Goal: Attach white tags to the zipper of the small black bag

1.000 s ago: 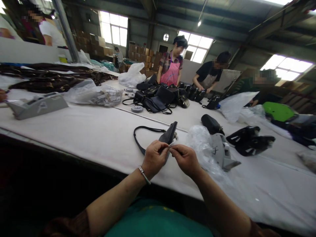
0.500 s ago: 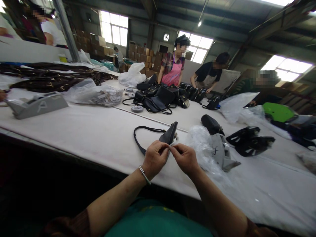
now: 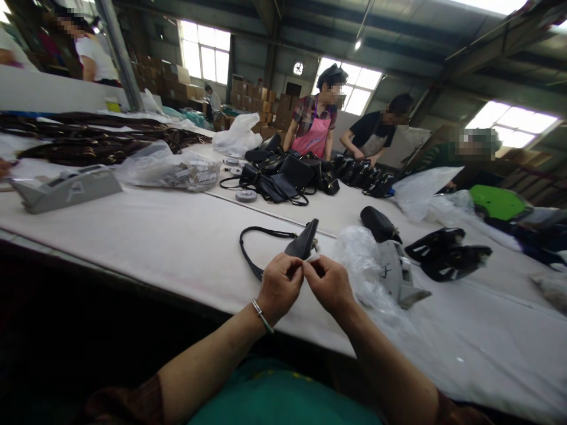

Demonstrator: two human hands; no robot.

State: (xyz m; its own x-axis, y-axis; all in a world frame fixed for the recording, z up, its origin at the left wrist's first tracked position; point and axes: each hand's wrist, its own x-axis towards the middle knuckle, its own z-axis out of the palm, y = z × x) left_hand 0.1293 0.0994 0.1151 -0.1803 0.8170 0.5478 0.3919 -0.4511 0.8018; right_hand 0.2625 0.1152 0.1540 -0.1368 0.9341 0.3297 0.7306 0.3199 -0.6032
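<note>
My left hand (image 3: 279,287), with a metal bangle at the wrist, and my right hand (image 3: 328,284) meet fingertip to fingertip above the near edge of the white table (image 3: 146,236). Both are closed in a pinch on something small that I cannot make out. Just beyond my fingers stands a small black bag (image 3: 303,242) with a long black strap (image 3: 248,248) looped to its left. Crumpled clear plastic wrap (image 3: 359,254) lies right of my right hand.
A grey tape dispenser (image 3: 396,273) sits in the plastic, another (image 3: 66,189) at far left. Black bags (image 3: 287,174) are heaped mid-table, more (image 3: 445,251) at right. Three people stand working at the far side; a plastic bag of parts (image 3: 170,168) lies left.
My hands have drawn a little closer together and shifted slightly. The person in the pink apron has straightened and moved a bit right.
</note>
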